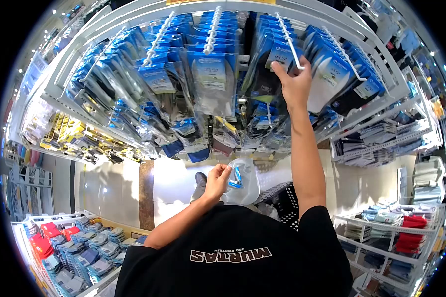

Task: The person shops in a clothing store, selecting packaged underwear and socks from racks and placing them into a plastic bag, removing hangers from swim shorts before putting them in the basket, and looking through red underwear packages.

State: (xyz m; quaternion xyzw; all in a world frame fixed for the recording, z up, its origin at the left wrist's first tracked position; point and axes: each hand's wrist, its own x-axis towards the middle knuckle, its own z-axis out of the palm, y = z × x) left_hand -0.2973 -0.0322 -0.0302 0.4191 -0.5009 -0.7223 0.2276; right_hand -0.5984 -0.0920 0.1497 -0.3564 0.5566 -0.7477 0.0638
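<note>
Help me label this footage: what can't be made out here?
Head view: fine print on blue-topped clear plastic packets; too small.
Head view: small shiny blue item beside left hand, identity; too small.
Head view: right hand, palm side; hidden by the hand's back.

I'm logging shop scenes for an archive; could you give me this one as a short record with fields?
Setting: shop aisle with a tiled floor
Right hand: raised, at the tip of a white display hook
Nearest stock: blue-topped packets with dark contents, hanging on that hook
Left hand: lower, fingers drawn together, beside a translucent plastic container; its grip is unclear
In container: small blue pieces, too small to identify
Clothing: black T-shirt
Lower right: red folded goods on a white rack
</note>
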